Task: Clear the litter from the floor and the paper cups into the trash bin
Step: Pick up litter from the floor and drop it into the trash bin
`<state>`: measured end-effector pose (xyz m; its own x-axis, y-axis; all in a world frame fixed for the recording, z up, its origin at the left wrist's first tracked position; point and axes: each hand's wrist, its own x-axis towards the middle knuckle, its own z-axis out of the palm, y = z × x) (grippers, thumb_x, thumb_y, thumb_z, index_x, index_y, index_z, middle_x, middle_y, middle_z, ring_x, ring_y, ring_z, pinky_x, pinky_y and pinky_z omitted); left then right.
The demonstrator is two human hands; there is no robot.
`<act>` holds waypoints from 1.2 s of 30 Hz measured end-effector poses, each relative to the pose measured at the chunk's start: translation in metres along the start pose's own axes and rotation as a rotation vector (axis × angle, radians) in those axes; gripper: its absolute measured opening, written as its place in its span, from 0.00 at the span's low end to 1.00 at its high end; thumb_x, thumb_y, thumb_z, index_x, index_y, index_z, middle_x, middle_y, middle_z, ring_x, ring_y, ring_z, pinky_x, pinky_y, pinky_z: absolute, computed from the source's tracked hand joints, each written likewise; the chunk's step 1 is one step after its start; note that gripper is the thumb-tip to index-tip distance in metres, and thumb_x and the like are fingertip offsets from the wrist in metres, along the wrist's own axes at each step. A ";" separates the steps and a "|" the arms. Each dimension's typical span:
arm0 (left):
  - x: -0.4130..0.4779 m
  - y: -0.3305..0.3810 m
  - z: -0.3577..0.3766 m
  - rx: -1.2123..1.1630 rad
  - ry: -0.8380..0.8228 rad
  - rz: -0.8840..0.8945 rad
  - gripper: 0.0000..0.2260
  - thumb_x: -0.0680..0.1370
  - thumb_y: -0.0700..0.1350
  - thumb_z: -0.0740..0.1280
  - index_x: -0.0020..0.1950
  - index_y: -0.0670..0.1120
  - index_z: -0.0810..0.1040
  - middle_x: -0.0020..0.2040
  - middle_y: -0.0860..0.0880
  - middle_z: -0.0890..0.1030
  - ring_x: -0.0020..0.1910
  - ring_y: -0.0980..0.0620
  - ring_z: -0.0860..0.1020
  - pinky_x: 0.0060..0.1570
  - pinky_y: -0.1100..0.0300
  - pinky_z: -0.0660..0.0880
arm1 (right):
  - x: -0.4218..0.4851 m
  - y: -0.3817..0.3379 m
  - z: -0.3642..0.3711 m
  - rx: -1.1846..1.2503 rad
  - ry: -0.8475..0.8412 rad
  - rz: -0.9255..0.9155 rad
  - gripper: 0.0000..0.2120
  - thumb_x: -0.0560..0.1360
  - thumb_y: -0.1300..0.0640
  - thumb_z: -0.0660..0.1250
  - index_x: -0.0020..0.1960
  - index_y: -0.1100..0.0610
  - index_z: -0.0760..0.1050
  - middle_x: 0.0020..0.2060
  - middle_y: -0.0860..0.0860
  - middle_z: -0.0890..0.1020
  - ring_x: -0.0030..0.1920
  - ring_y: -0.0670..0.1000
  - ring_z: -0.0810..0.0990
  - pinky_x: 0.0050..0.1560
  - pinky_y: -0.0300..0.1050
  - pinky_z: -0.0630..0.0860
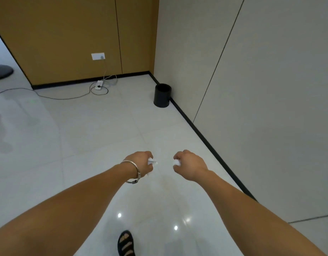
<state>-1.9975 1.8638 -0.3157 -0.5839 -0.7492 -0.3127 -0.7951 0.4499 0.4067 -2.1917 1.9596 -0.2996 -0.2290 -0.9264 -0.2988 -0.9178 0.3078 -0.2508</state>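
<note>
Head view is showing a black strappy sandal (pixel 126 243) planted on the glossy pale tiled floor (pixel 85 135) at the bottom edge, with 2 bare forearms reaching forward above it. The left hand (pixel 141 162), wearing a thin silver bangle (pixel 133 169) at the wrist, is curling its fingers round a crumpled white paper scrap (pixel 152 161). The right hand (pixel 189 164) is gripping a small white paper wad (pixel 176 162) in the same closed way. Both are hanging close together, well apart from the bin.

Farther on, the round black trash bin (pixel 162 96) is standing open-topped on the floor, just beside the grey wall's dark skirting. Beyond it to the left, a white power strip (pixel 99 84) and looping grey cables are lying near the tan panelled wall.

A toss from this far is probably risking a miss, since light paper is likely drifting off line and the bin's mouth is looking narrow. A slack grip is also risking a drop on the way.
</note>
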 end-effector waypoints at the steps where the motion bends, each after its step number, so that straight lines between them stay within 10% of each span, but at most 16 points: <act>1: 0.017 -0.005 -0.012 0.001 0.001 0.007 0.14 0.76 0.58 0.62 0.57 0.52 0.73 0.50 0.53 0.79 0.45 0.52 0.75 0.42 0.60 0.69 | 0.019 -0.004 -0.007 0.005 0.004 0.018 0.20 0.77 0.48 0.62 0.68 0.48 0.71 0.62 0.48 0.73 0.56 0.52 0.78 0.52 0.44 0.73; 36: 0.699 -0.156 -0.339 -0.028 -0.018 0.065 0.16 0.77 0.54 0.63 0.62 0.49 0.73 0.57 0.49 0.79 0.54 0.49 0.77 0.52 0.60 0.72 | 0.741 -0.012 -0.214 0.060 -0.016 0.085 0.20 0.77 0.48 0.63 0.67 0.50 0.72 0.62 0.50 0.75 0.59 0.53 0.77 0.58 0.45 0.74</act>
<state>-2.2262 1.1048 -0.3068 -0.6374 -0.7098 -0.3000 -0.7506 0.4837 0.4503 -2.4195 1.2231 -0.3205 -0.2998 -0.8927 -0.3363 -0.8739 0.3984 -0.2786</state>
